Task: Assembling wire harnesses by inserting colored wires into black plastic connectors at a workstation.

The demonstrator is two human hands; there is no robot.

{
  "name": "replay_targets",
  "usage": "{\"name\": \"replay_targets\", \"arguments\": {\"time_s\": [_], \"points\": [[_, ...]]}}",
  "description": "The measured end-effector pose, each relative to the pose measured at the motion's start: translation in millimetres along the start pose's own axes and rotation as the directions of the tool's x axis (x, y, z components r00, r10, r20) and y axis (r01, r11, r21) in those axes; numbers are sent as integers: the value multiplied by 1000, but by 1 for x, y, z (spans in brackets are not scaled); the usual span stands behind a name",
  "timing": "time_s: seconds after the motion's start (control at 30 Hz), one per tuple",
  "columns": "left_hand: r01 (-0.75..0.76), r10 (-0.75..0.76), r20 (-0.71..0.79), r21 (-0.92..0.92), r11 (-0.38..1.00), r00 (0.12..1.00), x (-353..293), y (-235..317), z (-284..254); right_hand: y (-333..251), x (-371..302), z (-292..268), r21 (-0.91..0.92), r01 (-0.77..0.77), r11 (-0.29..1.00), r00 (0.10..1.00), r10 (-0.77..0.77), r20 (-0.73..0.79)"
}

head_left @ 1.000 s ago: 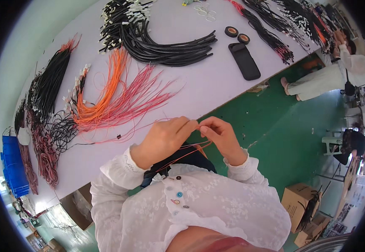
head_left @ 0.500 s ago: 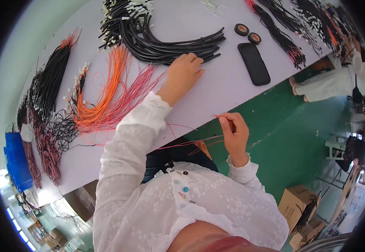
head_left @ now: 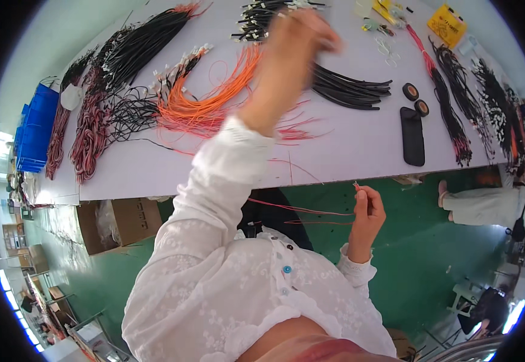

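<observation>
My right hand is closed in a pinch on thin red wires, just off the table's front edge. Their short ends stick up above my fingertips, and the rest trails left toward my lap. My left hand is smeared by motion over a bundle of thick black cables with white connectors at its far end. Whether it touches them I cannot make out. Below that forearm lies a fan of orange wires and pinkish-red wires, partly hidden by my arm.
On the table, a black phone-like case lies by two tape rolls. More wire bundles lie left and right. A yellow packet is at the far right. A cardboard box stands under the front edge. Another person stands at right.
My left hand has moved from the free ends of the black cables up and away, toward their connector end. My right hand keeps its pinch on the red wires. The whole view has shifted.
</observation>
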State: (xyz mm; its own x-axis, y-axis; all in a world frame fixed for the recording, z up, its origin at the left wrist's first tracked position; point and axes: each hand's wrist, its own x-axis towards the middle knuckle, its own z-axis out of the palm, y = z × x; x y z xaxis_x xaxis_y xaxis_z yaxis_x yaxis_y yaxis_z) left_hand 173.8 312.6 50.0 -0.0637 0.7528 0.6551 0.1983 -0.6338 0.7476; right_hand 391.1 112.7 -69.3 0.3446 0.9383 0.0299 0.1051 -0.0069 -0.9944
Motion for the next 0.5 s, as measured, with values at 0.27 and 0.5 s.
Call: {"name": "replay_targets", "arguments": {"time_s": [0.27,0.5], "points": [[293,-270,164,-139,946,949,-92,141,-147,-71,-10,47,127,200,972,942,-226,246],[389,-381,196,0,921,904,-157,160,-192,-144,-42,111,180,668,722,612,-670,420]]}}
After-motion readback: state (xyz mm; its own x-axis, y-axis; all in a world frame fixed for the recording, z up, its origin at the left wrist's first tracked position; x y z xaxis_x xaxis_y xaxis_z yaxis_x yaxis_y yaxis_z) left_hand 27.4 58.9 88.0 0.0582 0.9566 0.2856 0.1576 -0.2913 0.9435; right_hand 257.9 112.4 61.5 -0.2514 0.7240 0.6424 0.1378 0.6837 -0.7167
